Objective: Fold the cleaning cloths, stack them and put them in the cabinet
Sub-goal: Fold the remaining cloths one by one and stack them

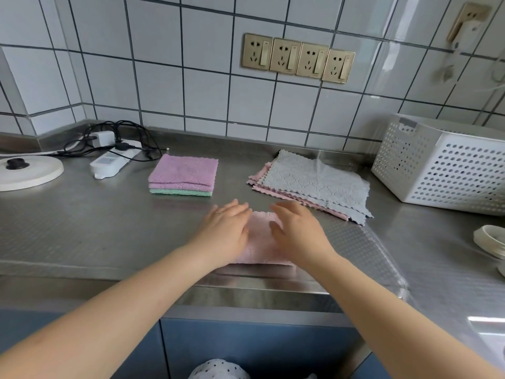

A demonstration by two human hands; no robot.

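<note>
**Mid-fold on the pink cloth, unfolded pile not yet done**

At 6 o'clock, nearest the counter's front edge, the pink cloth lies flat on the steel counter, already folded at least once by the look of its thick near edge. Left hand and right hand both rest on top of it, fingers straight and together, palms down. Neither hand grips or pinches anything; they press or smooth the cloth flat. Thumbs mostly hidden, so whether an edge is tucked under, can't tell.

Further out at 11 o'clock: the folded stack, purple on top, green at the bottom. Looks like two purple layers plus one green, exact count unclear. Edges squared up.

At 1 o'clock: the unfolded pile, grey cloth on top, pink edges showing beneath. At least two cloths, maybe three.

Progress estimate: roughly half. Folded stack exists, one cloth in hand, the pile untouched. Left to do: finish this fold, move it onto the stack, fold the rest, then carry the lot to the cabinet. Blue cabinet fronts show below the counter at 6 o'clock, doors closed; which cabinet is the target isn't clear.

Far side, off-task: white perforated basket at 2 o'clock, power strip with cables at 10 o'clock, wall sockets at 12 o'clock.
</note>
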